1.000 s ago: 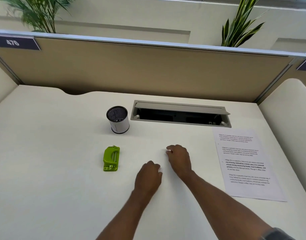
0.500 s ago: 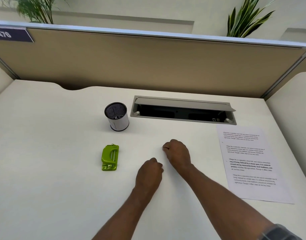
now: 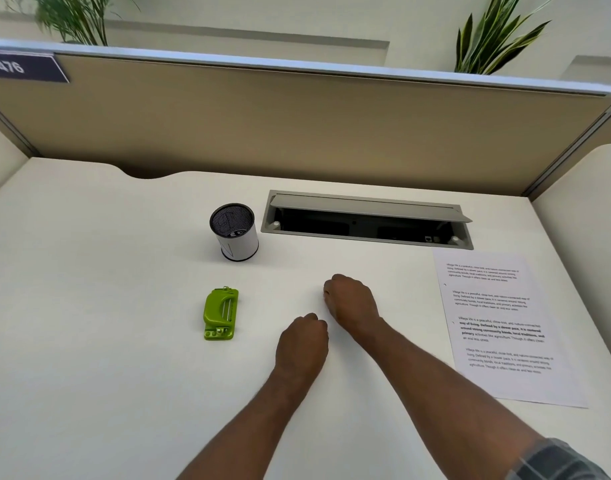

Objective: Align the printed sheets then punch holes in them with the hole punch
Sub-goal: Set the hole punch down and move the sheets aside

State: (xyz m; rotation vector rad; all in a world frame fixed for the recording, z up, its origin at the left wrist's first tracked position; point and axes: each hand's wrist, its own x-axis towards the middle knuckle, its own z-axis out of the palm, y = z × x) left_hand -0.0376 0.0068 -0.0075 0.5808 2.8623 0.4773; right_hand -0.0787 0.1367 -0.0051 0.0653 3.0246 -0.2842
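The printed sheets [image 3: 498, 327] lie flat at the right side of the white desk [image 3: 89, 306], text facing up. A small green hole punch [image 3: 220, 314] sits left of centre. My left hand [image 3: 302, 344] and my right hand [image 3: 352, 301] rest on the desk between the punch and the sheets, both with fingers curled into loose fists and nothing in them. The right hand is a little farther forward than the left. Neither hand touches the punch or the paper.
A mesh pen cup [image 3: 234, 232] stands behind the punch. An open cable tray [image 3: 366, 220] is set into the desk at the back. A tan partition [image 3: 297, 126] closes off the far edge, with plants above it.
Both hands stay in nearly the same spot, fists closed. The view has shifted slightly, nothing on the desk has moved.
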